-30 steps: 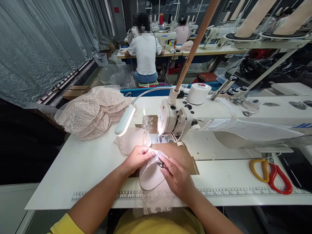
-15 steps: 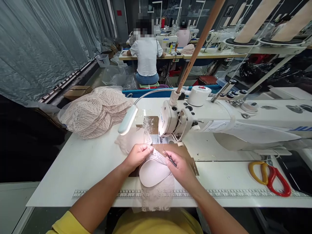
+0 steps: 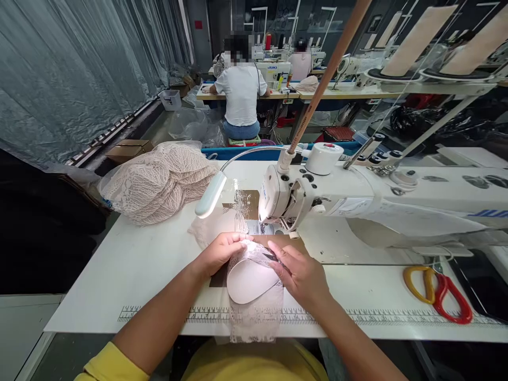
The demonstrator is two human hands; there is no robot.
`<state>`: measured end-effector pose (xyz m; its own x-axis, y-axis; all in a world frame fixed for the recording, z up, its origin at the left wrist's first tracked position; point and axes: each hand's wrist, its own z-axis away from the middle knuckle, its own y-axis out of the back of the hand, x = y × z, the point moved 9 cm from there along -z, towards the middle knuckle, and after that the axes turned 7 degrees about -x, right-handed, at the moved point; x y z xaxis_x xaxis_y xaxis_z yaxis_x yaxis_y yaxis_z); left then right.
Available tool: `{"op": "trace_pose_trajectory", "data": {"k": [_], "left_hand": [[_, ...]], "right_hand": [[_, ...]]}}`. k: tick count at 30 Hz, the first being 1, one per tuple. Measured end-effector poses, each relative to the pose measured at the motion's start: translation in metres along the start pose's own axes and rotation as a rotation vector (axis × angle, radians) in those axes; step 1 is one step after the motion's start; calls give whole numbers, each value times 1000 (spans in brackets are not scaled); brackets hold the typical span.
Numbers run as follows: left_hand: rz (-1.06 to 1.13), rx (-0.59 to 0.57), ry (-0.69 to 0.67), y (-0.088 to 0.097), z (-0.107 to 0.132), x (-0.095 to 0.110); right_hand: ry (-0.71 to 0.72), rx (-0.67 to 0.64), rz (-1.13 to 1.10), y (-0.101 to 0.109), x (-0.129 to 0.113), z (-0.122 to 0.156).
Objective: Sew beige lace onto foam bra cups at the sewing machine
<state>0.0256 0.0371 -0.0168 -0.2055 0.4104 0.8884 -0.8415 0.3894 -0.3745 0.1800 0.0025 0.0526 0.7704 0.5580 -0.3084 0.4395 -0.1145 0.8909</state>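
Observation:
A pale pink padded cup (image 3: 249,280) with lace trim (image 3: 256,317) lies on the white sewing table (image 3: 130,270), just in front of the needle of the sewing machine (image 3: 301,198). My left hand (image 3: 219,253) pinches the lace at the cup's upper left edge. My right hand (image 3: 300,272) rests on the cup's right edge, fingers closed round a small dark metal tool (image 3: 270,256) that points at the lace.
A heap of pink lace pieces (image 3: 156,180) sits at the table's back left. A gooseneck lamp (image 3: 210,194) shines over the work. Yellow and red scissors (image 3: 438,291) lie at the right. A ruler strip (image 3: 159,315) runs along the front edge. Other people sew at tables behind.
Both hands and the cup have shifted slightly toward the machine needle. My right hand has turned so the dark tool now lies lower against the lace.

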Motion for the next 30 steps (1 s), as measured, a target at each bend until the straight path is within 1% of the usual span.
{"op": "trace_pose_trajectory", "data": {"k": [7,13,16,20,26,28,30], "left_hand": [[37,-25,16,-1,0,-3],[51,-77,-7,-5,-1,-3],[56,-92,-8,-6,0,-3],[40,-82,-8,-7,1,-1],[4,-64,35,-11,3,0],[-2,-63,40,-12,3,1],[-6,-71,47,-12,4,2]], "right_hand": [[59,37,-43,-3,-10,-10],[50,34,-80,-8,-12,-14],[44,11,-112,-11,-11,-14],[17,11,-139,-11,-7,-15],[43,-3,-160,-16,-11,-16],[26,12,-160,-16,-9,-16],[-26,42,-129,-13,0,-15]]}}
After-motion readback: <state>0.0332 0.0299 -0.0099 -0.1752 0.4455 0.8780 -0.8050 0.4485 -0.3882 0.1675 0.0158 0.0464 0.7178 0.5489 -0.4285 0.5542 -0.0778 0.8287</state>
